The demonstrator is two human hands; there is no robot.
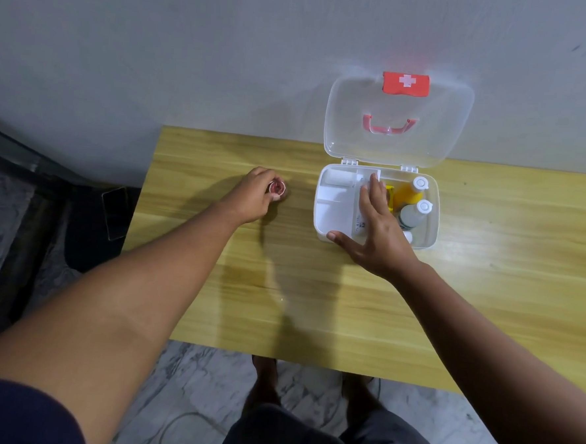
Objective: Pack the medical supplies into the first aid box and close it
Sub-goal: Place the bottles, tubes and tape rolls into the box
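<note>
The first aid box (428, 230) stands open on the wooden table (314, 291), its clear lid (397, 125) leaning back against the wall. Inside lie a white bandage roll (337, 178), a yellow bottle (408, 191), a grey bottle (414, 213) and a white insert tray (330, 207). My right hand (375, 227) rests flat over a white packet in the box, fingers straight. To the left of the box, my left hand (255, 193) grips a small tape roll (277, 188) on the table.
The table's left edge is near my left arm, with a dark bag (114, 211) on the floor beyond it. The wall rises directly behind the box. Marble floor and my legs show below the table's front edge.
</note>
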